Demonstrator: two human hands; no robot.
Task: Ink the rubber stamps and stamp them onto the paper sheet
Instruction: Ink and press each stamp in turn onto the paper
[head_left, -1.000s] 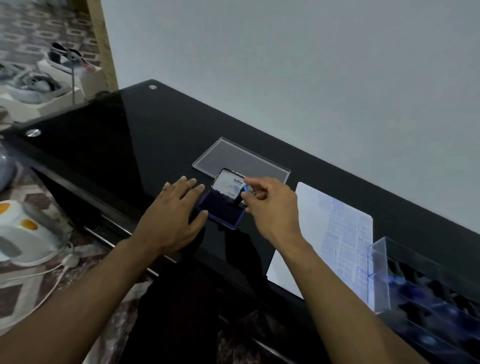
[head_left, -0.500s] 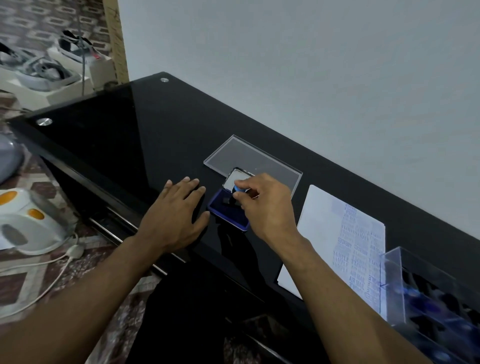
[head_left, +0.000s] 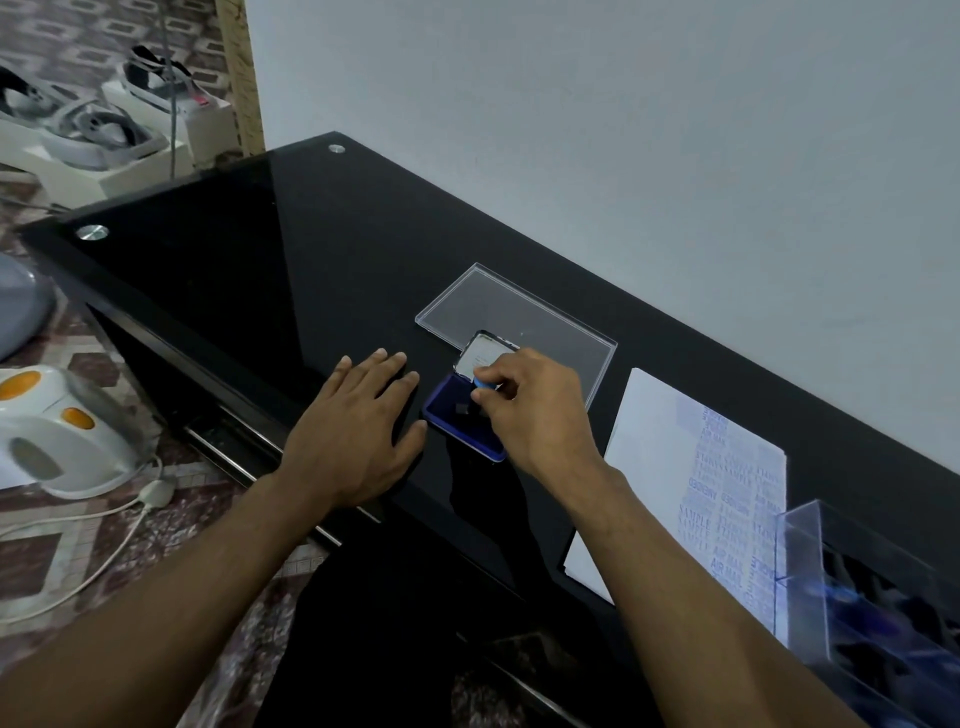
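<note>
A blue ink pad lies open on the black glass table, its lid tilted up behind it. My right hand pinches a small rubber stamp with a blue top, and its dark base sits on the pad. My left hand lies flat on the table just left of the pad, fingers spread. A white paper sheet with rows of blue stamp prints lies to the right.
A clear plastic lid lies flat behind the ink pad. A clear box with several dark stamps stands at the right edge, overlapping the sheet. A white kettle with its cord sits on the floor to the left. A grey wall runs behind the table.
My right hand has brought the stamp down from beside the lid onto the ink pad. The left hand stays flat beside the pad. The view has shifted slightly.
</note>
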